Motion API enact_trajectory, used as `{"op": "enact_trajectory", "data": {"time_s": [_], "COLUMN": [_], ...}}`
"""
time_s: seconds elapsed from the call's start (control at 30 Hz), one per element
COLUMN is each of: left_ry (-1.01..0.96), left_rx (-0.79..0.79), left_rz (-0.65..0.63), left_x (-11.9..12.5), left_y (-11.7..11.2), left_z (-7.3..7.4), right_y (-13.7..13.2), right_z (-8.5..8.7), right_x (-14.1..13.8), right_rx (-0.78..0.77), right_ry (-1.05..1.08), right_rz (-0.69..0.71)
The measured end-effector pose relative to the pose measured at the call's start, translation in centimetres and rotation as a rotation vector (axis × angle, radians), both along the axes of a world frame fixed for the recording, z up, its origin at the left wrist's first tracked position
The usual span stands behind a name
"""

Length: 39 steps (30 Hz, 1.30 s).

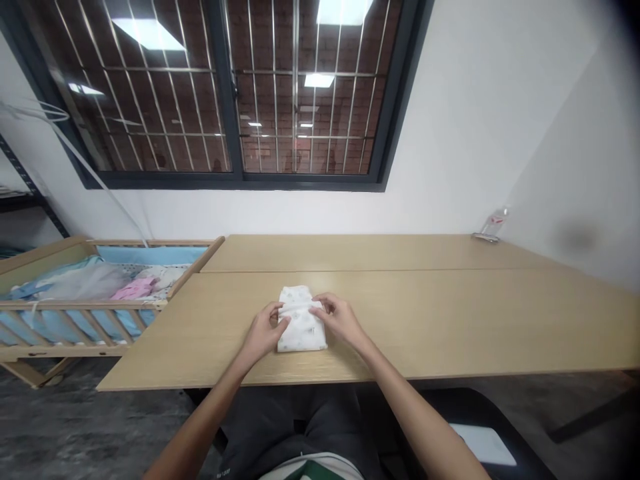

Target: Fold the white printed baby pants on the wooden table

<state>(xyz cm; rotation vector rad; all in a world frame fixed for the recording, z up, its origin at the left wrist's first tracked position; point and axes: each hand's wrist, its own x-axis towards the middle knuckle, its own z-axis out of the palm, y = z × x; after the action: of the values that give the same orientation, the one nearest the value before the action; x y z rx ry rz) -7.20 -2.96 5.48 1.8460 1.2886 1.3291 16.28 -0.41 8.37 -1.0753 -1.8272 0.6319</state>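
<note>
Standing below barred window: wooden table, cloth atop; crib alongside.

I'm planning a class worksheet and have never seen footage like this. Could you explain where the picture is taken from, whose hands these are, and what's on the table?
There is no machine at work here: the camera sits on a person's head, looking forward and down, so both hands are the wearer's own. The left hand and right hand hold a folded white cloth at its two sides. It lies on a wood-coloured table; a clear bottle is near the far right corner.
</note>
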Motion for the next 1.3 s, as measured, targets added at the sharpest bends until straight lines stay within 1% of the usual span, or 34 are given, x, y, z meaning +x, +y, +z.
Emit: {"op": "enact_trajectory", "data": {"time_s": [0.17,0.27,0.37,0.43,0.5,0.57,0.6,0.67,0.73,0.77,0.83,0.9,0.93,1.0,1.03,1.1,1.2,1.3], "left_ry": [0.032,0.100,0.192,0.256,0.320,0.381,0.411,0.469,0.526,0.561,0.678,0.787,0.820,0.829,0.822,0.808,0.812,0.834], "left_rx": [-0.032,-0.080,-0.129,-0.154,-0.168,-0.158,-0.143,-0.103,-0.068,-0.050,0.016,0.071,0.088,0.104,0.114,0.142,0.176,0.219], "left_rz": [0.118,0.211,0.271,0.289,0.312,0.357,0.382,0.403,0.369,0.341,0.313,0.327,0.339,0.361,0.370,0.372,0.373,0.387], "left_x": [0.7,1.2,1.6,1.9,2.1,2.4,2.5,3.1,4.1,4.7,6.1,7.5,8.0,8.7,8.8,8.5,7.4,6.1], "left_y": [6.2,9.1,10.7,11.2,11.2,10.4,9.6,7.1,3.5,1.5,-2.2,-5.0,-5.8,-6.6,-6.7,-6.7,-7.3,-8.6], "left_z": [-0.2,-0.6,-1.1,-1.1,-0.7,0.0,0.4,0.9,0.6,0.2,-1.2,-2.8,-3.6,-4.9,-5.2,-5.4,-5.2,-5.2], "right_y": [6.9,10.6,13.2,14.1,14.4,14.4,14.3,13.6,12.4,11.5,9.1,6.3,4.9,2.2,1.1,-0.6,-1.9,-2.1], "right_z": [-1.8,-3.2,-4.5,-5.2,-5.6,-5.7,-5.6,-5.0,-4.0,-3.4,-2.2,-1.1,-0.6,-0.1,0.0,-0.1,-0.5,-1.2], "right_x": [-1.2,-2.2,-2.8,-2.9,-2.8,-2.6,-2.5,-2.4,-2.5,-2.7,-3.4,-4.3,-4.8,-5.7,-6.0,-6.5,-6.8,-6.9], "right_rx": [-0.103,-0.124,-0.151,-0.170,-0.182,-0.177,-0.167,-0.139,-0.078,-0.026,0.095,0.165,0.161,0.117,0.090,0.038,-0.034,-0.086], "right_ry": [0.179,0.170,0.100,0.068,0.030,-0.004,-0.017,-0.032,-0.066,-0.103,-0.219,-0.354,-0.409,-0.490,-0.512,-0.532,-0.546,-0.577], "right_rz": [-0.011,-0.058,-0.130,-0.153,-0.174,-0.197,-0.208,-0.225,-0.185,-0.124,0.073,0.300,0.396,0.559,0.625,0.720,0.782,0.813]}}
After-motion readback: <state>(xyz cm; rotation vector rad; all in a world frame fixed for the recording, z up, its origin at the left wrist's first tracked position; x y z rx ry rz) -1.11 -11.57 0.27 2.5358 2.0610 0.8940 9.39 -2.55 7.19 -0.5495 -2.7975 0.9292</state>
